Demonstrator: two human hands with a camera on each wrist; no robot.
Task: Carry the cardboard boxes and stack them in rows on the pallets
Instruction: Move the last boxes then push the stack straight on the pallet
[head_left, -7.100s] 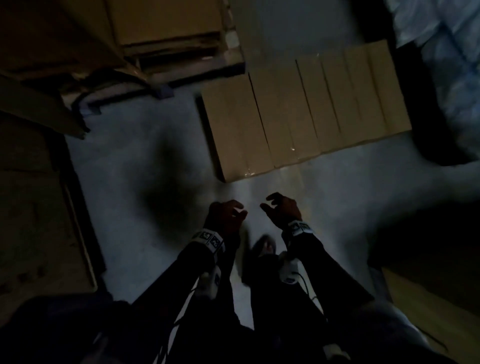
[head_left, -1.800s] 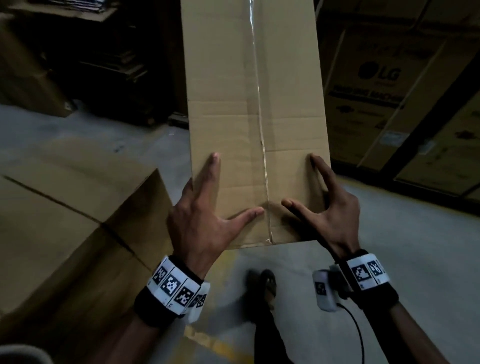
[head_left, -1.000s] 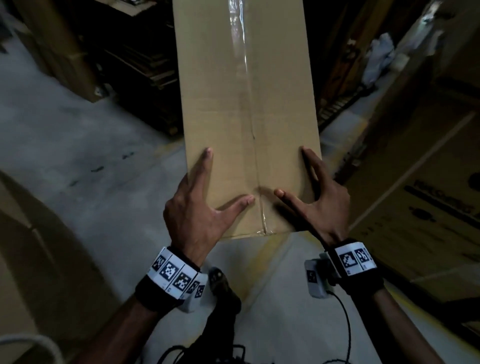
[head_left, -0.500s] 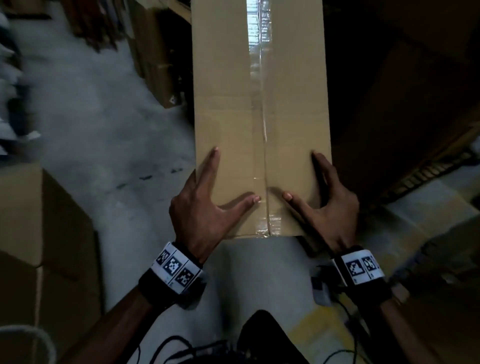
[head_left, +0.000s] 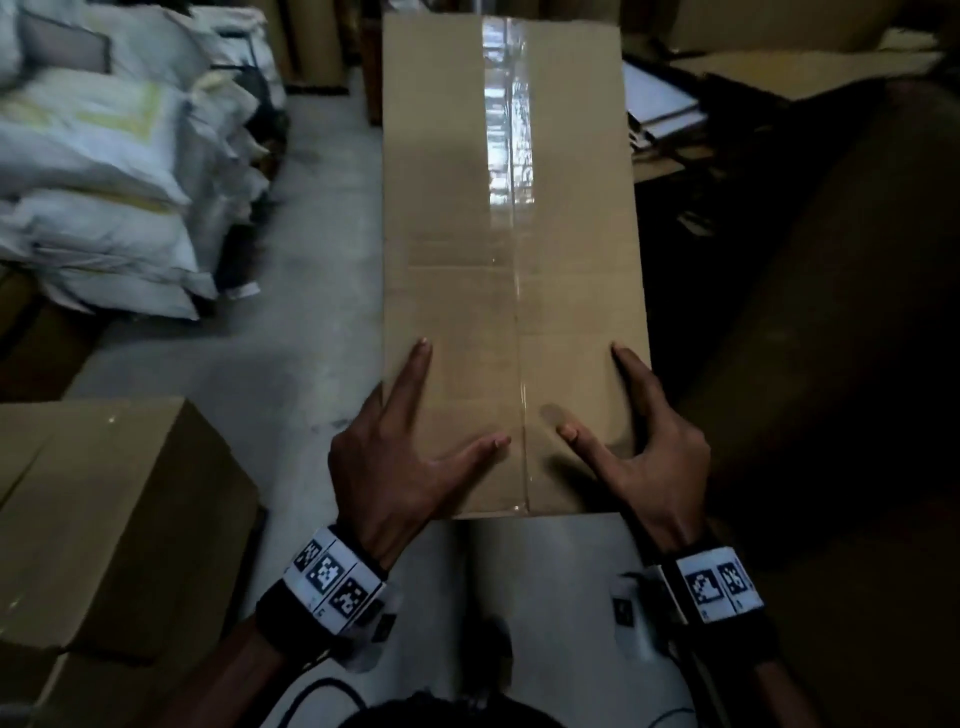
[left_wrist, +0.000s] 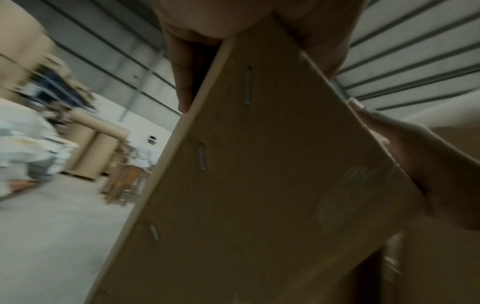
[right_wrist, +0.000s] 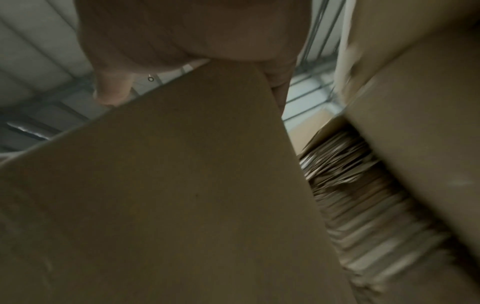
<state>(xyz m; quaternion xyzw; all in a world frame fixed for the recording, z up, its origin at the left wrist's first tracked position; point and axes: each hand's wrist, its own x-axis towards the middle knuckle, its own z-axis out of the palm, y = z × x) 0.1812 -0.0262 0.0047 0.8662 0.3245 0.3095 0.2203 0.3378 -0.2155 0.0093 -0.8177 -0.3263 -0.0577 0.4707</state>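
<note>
Box first: long brown cardboard box (head_left: 511, 249) w/ clear tape down its top seam, held off the grey concrete floor (head_left: 311, 291), long axis running 6 to 12 o'clock from me. My left hand (head_left: 395, 462) grips the near corner at approx 7 o'clock, thumb and forefinger flat on top, other fingers (left_wrist: 184, 67) wrapped down the stapled side. My right hand (head_left: 649, 457) grips the opposite near corner at 5 o'clock the same way, thumb on top, forefinger along the edge. White stacked sacks (head_left: 104, 171) lie at 10 o'clock. Another big brown cardboard carton (head_left: 104, 519) sits at 8 o'clock, just beside my left wrist. Dark cardboard at 3 o'clock, detail unclear.
</note>
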